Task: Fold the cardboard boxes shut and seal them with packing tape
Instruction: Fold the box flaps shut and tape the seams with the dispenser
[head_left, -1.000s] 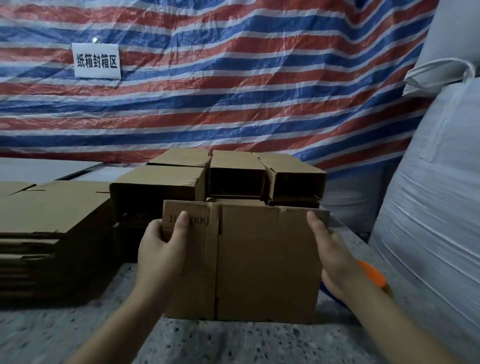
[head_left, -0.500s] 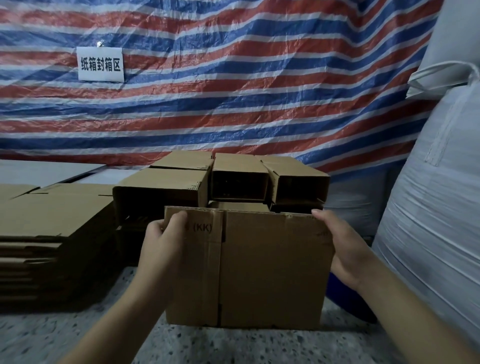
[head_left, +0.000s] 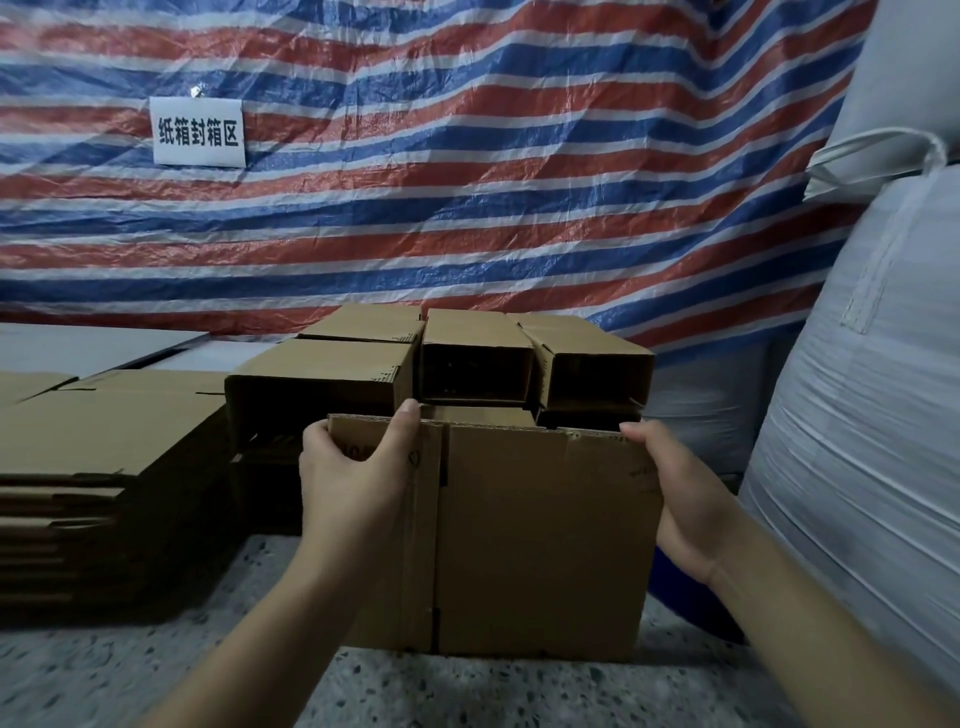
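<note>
Tarpaulin (head_left: 467, 197): a red, white and blue striped sheet hangs across the whole back of the scene, creased and slack.
Sacks (head_left: 878, 395): large white woven bulk bags rise along the counter's right edge.
Counter (head_left: 156, 670): a speckled stone surface carries the cartons.
Flat stack (head_left: 98, 467): unfolded brown cartons lie piled at the counter's left edge.
Erected cartons (head_left: 467, 358): several open boxes lie on their sides toward the back edge, their dark mouths facing the camera.
Cardboard box (head_left: 540, 535): it stands upright near the counter's front edge, just ahead of the erected cartons, with a vertical seam left of centre and its top not yet closed.
Sign (head_left: 198, 132): a white sheet printed with Chinese characters is fixed to the tarpaulin, upper left.
Left hand (head_left: 353, 488): it grips the box's top left corner, thumb laid across the front face and fingers wrapped behind the edge.
Right hand (head_left: 680, 499): it holds the box's right side, thumb hooked over the top right corner; the fingers are hidden behind the cardboard, so their spread cannot be told.
Blue object (head_left: 670, 587): a sliver shows behind the right wrist; too hidden to identify.
</note>
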